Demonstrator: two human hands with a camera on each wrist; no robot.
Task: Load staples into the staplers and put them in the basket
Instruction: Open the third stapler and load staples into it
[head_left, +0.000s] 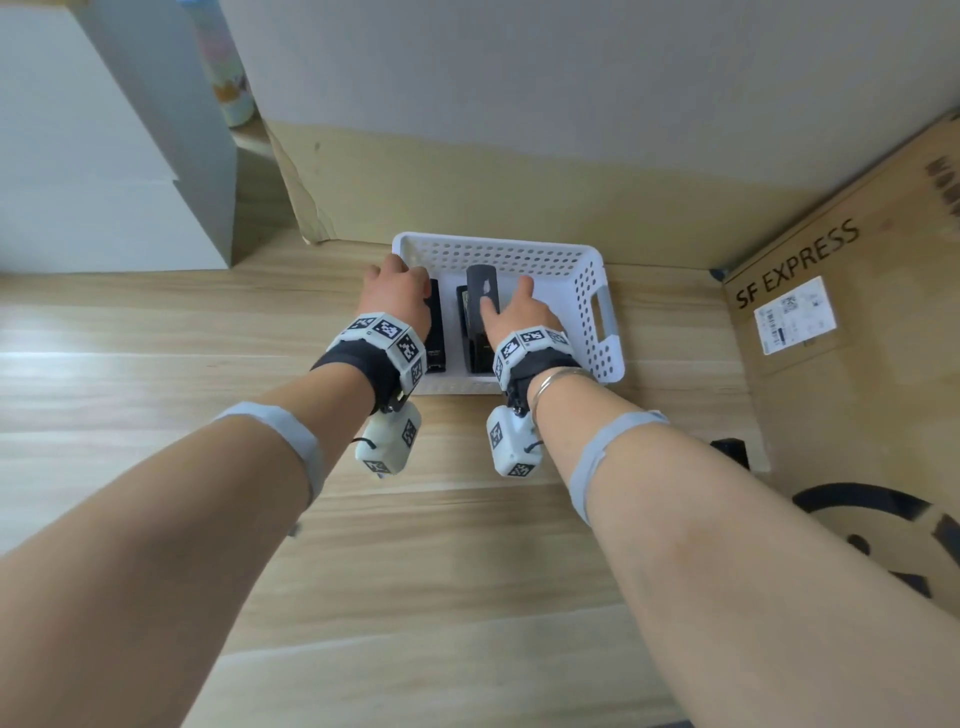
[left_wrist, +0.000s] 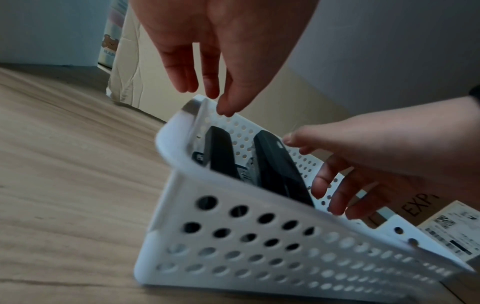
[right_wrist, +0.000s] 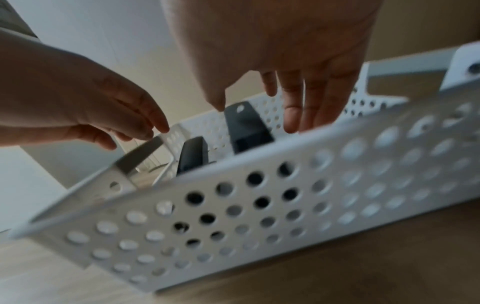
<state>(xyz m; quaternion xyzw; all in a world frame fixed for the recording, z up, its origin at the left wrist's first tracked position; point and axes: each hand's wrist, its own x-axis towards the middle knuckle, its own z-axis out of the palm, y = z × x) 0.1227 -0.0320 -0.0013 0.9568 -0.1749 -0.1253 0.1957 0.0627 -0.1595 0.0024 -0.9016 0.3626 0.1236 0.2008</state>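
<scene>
A light wood-grain tabletop (head_left: 156, 332) carries a white perforated basket (head_left: 597, 291) at twelve o'clock, close to the far wall. A cardboard box (head_left: 857, 332) printed SF EXPRESS stands at three o'clock, and a white box (head_left: 104, 208) at ten o'clock.

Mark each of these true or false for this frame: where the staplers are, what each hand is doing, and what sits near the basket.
1. Two black staplers lie inside the white basket. True: the left stapler and the right stapler sit side by side.
2. The right hand grips the basket's handle. False: its relaxed fingers hang over the right stapler.
3. The left hand holds a stapler above the table. False: it holds nothing and hangs open over the basket's left end.
4. A cardboard box printed SF EXPRESS stands to the right of the basket. True.
5. The basket is tipped on its side. False: it stands upright on the wooden table.
</scene>
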